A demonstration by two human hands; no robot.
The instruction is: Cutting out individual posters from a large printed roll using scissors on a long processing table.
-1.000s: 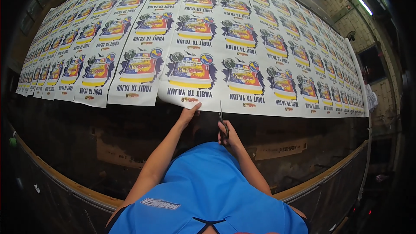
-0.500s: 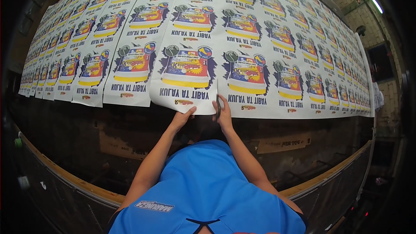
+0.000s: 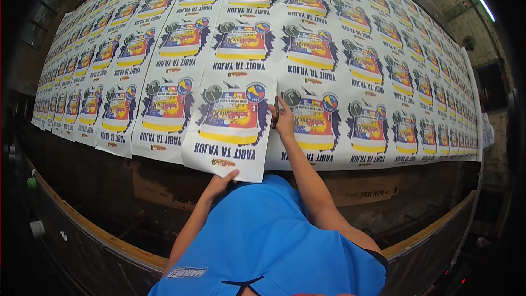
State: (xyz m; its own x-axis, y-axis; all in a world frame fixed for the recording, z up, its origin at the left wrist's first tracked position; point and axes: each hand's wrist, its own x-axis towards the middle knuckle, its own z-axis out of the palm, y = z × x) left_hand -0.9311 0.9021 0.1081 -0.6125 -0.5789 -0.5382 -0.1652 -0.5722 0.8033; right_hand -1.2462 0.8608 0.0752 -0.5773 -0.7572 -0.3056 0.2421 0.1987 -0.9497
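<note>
A broad white sheet (image 3: 339,79), printed with repeated purple, yellow and red designs, covers the table before me. My right hand (image 3: 284,123) is closed round dark-handled scissors (image 3: 275,114), at a slit between two columns of prints. Their blades are mostly hidden by the hand and sheet. Left of the slit, a partly separated strip (image 3: 252,171) hangs over the near edge, tilted toward me. My left hand (image 3: 222,182) pinches that strip's lower edge, thumb on top, fingers hidden beneath. Other strips lie side by side farther left, with cuts between them.
Below the sheet's front edge runs a dark recess with brown cardboard pieces (image 3: 164,196). A wooden rail (image 3: 118,245) curves round on the near left, and another (image 3: 427,225) on the near right. A lit tube lamp (image 3: 484,5) hangs at the upper right.
My right hand with the scissors has moved away from me up the sheet, lengthening the slit. My left hand has drawn the strip's end nearer to me and slightly left.
</note>
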